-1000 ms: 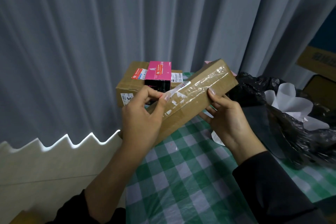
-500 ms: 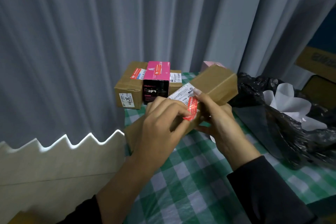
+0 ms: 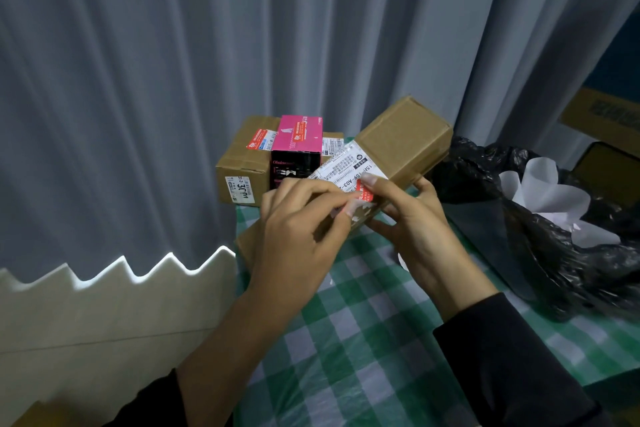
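The cardboard box (image 3: 401,139) was held tilted above the checked tablecloth (image 3: 363,340), the right hand (image 3: 415,229) curled round it from below to steady it while the left hand (image 3: 301,229) pinched the label (image 3: 346,166) at its near edge, seemingly to peel it.

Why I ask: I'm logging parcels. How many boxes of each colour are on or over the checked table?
Brown cardboard: 2, the held parcel and the rear box.
Pink-and-black box: 1.
Total: 3.
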